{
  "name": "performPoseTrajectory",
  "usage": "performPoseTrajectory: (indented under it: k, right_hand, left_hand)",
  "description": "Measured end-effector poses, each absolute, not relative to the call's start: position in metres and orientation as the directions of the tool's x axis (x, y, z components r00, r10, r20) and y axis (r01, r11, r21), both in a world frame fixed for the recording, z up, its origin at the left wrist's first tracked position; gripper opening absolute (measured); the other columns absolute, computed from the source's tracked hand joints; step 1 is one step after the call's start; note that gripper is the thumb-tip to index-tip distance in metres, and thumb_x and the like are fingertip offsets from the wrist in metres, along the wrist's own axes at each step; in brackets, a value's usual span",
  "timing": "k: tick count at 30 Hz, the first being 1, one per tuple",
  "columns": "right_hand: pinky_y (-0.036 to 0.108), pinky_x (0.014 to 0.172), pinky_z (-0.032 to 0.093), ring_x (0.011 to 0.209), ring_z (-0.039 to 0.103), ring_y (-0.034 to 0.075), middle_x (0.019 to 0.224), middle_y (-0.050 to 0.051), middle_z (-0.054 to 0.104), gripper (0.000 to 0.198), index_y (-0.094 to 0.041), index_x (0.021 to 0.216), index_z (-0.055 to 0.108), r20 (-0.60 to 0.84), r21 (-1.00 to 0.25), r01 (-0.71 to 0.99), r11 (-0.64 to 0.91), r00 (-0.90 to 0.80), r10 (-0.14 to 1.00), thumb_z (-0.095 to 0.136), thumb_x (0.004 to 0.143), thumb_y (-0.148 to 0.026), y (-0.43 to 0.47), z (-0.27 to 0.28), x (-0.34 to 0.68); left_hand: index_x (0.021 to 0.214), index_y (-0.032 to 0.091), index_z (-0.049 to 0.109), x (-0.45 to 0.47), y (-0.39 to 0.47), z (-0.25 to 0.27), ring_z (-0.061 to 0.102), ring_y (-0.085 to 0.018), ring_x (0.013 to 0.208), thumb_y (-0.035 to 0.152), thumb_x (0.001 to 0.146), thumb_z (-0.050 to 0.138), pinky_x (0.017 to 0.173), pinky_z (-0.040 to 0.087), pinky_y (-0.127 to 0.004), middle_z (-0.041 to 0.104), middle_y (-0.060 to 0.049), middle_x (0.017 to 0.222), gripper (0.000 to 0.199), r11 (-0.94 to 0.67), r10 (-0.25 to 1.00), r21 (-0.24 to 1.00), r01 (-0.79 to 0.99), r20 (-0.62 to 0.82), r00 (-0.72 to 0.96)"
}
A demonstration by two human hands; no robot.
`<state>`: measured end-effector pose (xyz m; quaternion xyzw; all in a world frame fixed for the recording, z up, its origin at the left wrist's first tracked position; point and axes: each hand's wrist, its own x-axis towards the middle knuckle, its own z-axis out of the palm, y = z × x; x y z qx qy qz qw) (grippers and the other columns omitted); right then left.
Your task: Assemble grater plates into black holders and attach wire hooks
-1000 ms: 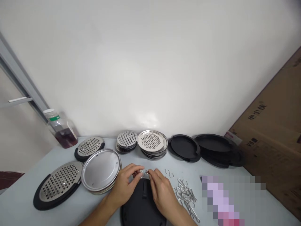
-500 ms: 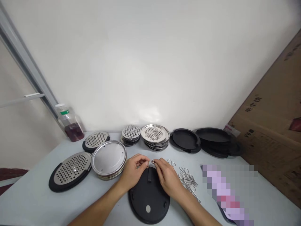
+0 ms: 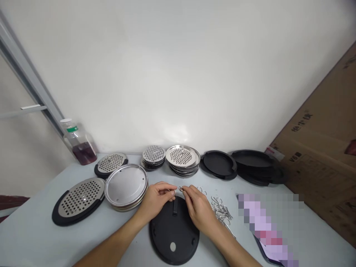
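Observation:
Above the far end of a round black plastic base [image 3: 174, 231], both my hands are held close together. My right hand [image 3: 198, 204] pinches a small metal wire hook [image 3: 180, 188], whose looped end shows past the fingertips. Thumb and fingers of my left hand [image 3: 158, 200] are pinched just left of that loop; a glint of metal shows there, but its shape is hidden. The base lies underside up, with a raised strip at its far end and a pale oval mark near me. A pile of wire hooks [image 3: 221, 211] lies right of my right hand.
Round metal plates [image 3: 126, 184] are stacked at left, beside black-rimmed graters [image 3: 82, 198]. Grater discs [image 3: 182, 157] stand in stacks along the wall. Black bases [image 3: 219, 165], a cardboard box [image 3: 325, 167] and a blurred-out phone-like object [image 3: 267, 230] are at right; a bottle [image 3: 83, 148] stands far left.
The view has shifted slightly, moving most things a little left in the picture. My fingertips are slightly farther apart, and the wire loop shows more clearly in my right hand.

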<state>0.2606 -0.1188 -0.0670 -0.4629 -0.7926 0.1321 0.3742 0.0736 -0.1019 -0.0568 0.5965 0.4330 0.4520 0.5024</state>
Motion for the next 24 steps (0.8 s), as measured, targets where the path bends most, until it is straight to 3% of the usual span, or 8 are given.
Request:
performPoseTrajectory:
  k: [9,14,18,24]
  right_hand:
    - [0.032,0.070,0.052,0.078,0.064,0.019,0.086,0.006,0.063,0.026,-0.019,0.107,0.062,0.464,-0.563,0.623,0.543,-0.304,0.832,0.037,0.101,-0.021,-0.1194,-0.0668,0.2587]
    - [0.032,0.069,0.050,0.077,0.062,0.019,0.085,0.005,0.061,0.026,-0.021,0.108,0.062,0.446,-0.575,0.599,0.558,-0.342,0.827,0.036,0.102,-0.022,-0.1231,-0.0675,0.2562]
    - [0.032,0.069,0.050,0.077,0.062,0.019,0.085,0.005,0.060,0.025,-0.021,0.105,0.061,0.427,-0.593,0.592,0.546,-0.344,0.836,0.036,0.102,-0.022,-0.1241,-0.0673,0.2552]
    - [0.032,0.069,0.048,0.076,0.061,0.020,0.083,0.005,0.059,0.025,-0.020,0.101,0.061,0.407,-0.600,0.608,0.520,-0.328,0.853,0.036,0.102,-0.022,-0.1225,-0.0660,0.2560]
  left_hand:
    - [0.092,0.015,0.073,0.0700,-0.1054,-0.0504,0.070,-0.019,0.074,0.038,0.083,0.069,0.073,0.058,-0.031,0.073,-0.005,0.077,0.025,-0.060,0.976,0.998,0.024,0.053,0.213]
    - [0.087,0.018,0.074,0.0706,-0.1095,-0.0482,0.065,-0.017,0.077,0.035,0.085,0.066,0.072,0.053,-0.027,0.069,-0.004,0.083,0.019,-0.253,0.959,0.952,0.174,0.223,0.177]
    - [0.088,0.017,0.069,0.0709,-0.1089,-0.0504,0.059,-0.013,0.063,0.036,0.085,0.065,0.060,0.048,-0.023,0.063,0.000,0.070,0.020,-0.161,0.969,0.980,0.112,0.136,0.208]
    - [0.086,0.015,0.063,0.0732,-0.1094,-0.0512,0.058,-0.012,0.060,0.040,0.088,0.061,0.058,0.048,-0.023,0.061,0.001,0.067,0.025,-0.106,0.963,0.991,0.083,0.081,0.257]
